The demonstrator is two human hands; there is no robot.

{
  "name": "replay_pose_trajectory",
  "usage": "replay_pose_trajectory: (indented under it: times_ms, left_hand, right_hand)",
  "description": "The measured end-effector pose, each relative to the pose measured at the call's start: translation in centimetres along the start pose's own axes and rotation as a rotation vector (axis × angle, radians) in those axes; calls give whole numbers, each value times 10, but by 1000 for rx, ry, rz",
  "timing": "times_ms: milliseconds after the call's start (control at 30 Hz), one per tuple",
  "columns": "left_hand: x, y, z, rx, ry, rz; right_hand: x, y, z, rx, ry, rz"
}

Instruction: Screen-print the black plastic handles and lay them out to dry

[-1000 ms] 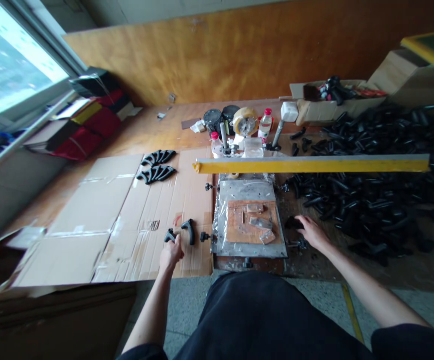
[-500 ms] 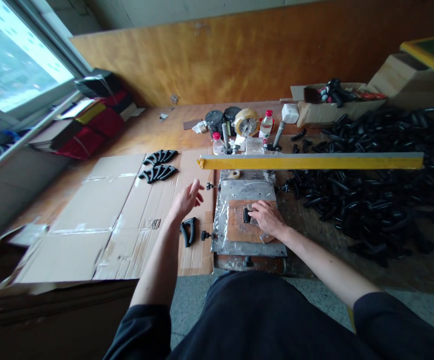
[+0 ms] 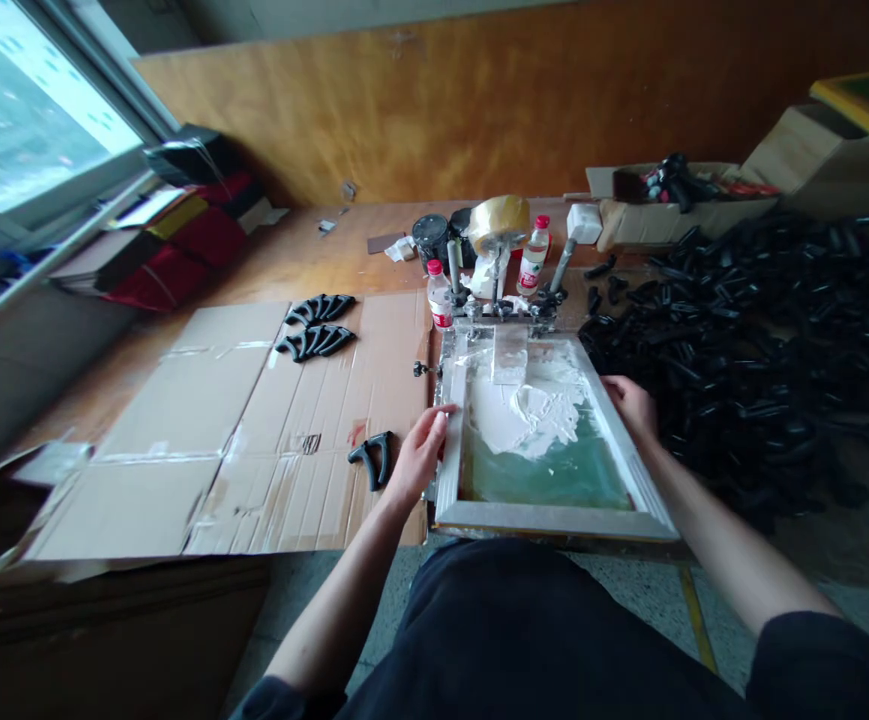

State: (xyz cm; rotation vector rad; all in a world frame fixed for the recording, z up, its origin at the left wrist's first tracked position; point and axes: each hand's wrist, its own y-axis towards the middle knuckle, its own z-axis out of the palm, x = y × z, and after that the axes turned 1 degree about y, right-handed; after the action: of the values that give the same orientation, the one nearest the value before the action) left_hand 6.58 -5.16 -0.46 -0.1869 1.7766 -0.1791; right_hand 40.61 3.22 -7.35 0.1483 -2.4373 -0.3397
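A screen printing frame (image 3: 554, 518) lies lowered over the plate in front of me, its green mesh (image 3: 546, 480) bearing a thick smear of white ink (image 3: 528, 430). My left hand (image 3: 423, 448) grips the frame's left rail, thumb on top. At the right rail, my right hand (image 3: 633, 408) is closed on the edge, its fingertips partly hidden. Just left of my left hand, a few curved black handles (image 3: 381, 462) lie on the cardboard. The wooden jig on the plate is covered by the screen.
Flattened cardboard (image 3: 254, 430) covers the left bench, with rows of black handles (image 3: 318, 342) on it. A large heap of black parts (image 3: 764, 360) fills the right side. Behind the screen stand a tape roll (image 3: 499, 222), bottles (image 3: 534, 258) and clamp posts (image 3: 565, 262).
The screen frame has swung down from its raised, edge-on position onto the plate. Both hands have moved to its sides. Another black handle now lies beside the single one on the cardboard.
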Motion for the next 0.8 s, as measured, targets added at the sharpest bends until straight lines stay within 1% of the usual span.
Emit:
replay_pose_trajectory:
  times_ms: [33,67,133,167,233,300,333,400,500,567,600,633,667,700,767,800]
  left_hand:
    - [15,-1,3,6,33,-35]
    - [29,0,6,4,73,-63]
    - [52,5,12,-13,170,-98]
    - [60,9,14,-23,220,-108]
    - [70,15,17,-31,293,-121]
    - [74,18,16,-28,325,-134]
    - [75,19,16,-28,333,-139]
    - [76,19,15,-29,338,-142]
    - [77,19,15,-35,333,-140]
    - [78,19,15,-39,322,-142]
    - [78,19,16,-40,316,-143]
    - [79,19,16,-42,309,-144]
    - [79,19,16,-45,302,-144]
    - [78,18,16,-50,296,-144]
    - [78,18,17,-66,279,-146]
    - [78,18,17,-75,270,-147]
  right_hand:
    - [1,11,-4,-55,-3,27]
    - [7,22,-5,-91,-12,13]
    - [35,41,2,-104,-58,-115]
    - [53,48,9,-74,-95,-203]
    - [89,55,24,60,-180,-322]
    - [113,51,37,239,-237,-335]
    - [119,44,42,312,-253,-335]
    - [119,24,45,401,-262,-393]
    - [105,-6,34,495,-206,-640]
    - [98,-13,23,590,-146,-780]
    - [96,-13,18,635,-122,-809]
    - [96,-10,16,662,-105,-807]
    - [97,-7,15,661,-97,-782]
    - [98,-5,17,628,-95,-746]
    - [100,-5,23,509,-101,-710]
    - [100,-9,28,447,-108,-722]
